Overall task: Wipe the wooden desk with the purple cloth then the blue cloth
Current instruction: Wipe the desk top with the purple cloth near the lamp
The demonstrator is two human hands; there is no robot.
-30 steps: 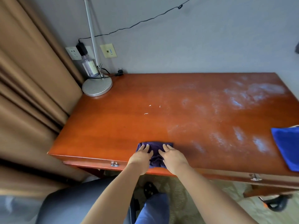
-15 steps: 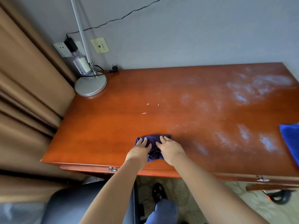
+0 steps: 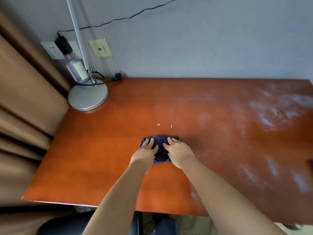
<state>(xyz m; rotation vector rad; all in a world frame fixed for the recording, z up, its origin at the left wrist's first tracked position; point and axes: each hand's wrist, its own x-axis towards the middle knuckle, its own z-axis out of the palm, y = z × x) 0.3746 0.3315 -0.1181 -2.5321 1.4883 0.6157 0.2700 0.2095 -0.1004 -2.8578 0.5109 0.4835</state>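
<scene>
Purple cloth (image 3: pixel 160 145) lies bunched near the middle of the frame on the wooden desk (image 3: pixel 105 150), its long axis running left to right across the picture, roughly along the desk's width, with a tail of fabric trailing down toward the lower edge between the two wrists. Both hands press it flat: the left hand (image 3: pixel 146 152) covers its left half and the right hand (image 3: pixel 177 152) its right, fingers straight and slightly spread, fingertips pointing toward the wall at the top of the frame.

Just above the cloth two small white specks (image 3: pixel 165 125) sit on the wood. Pale dusty smears (image 3: pixel 277 111) cloud the right side of the desk. At upper left a lamp base (image 3: pixel 88 97) stands in the desk's corner, a clear bottle (image 3: pixel 76 70) behind it beside the wall sockets (image 3: pixel 54 49), and a brown curtain (image 3: pixel 25 99) hangs down the left edge.

Compared with a second ago, the cloth and hands have slid away from the desk's near edge toward the specks, and the blue cloth has all but left the view; a dark sliver at the right edge may be it, though I cannot tell.
</scene>
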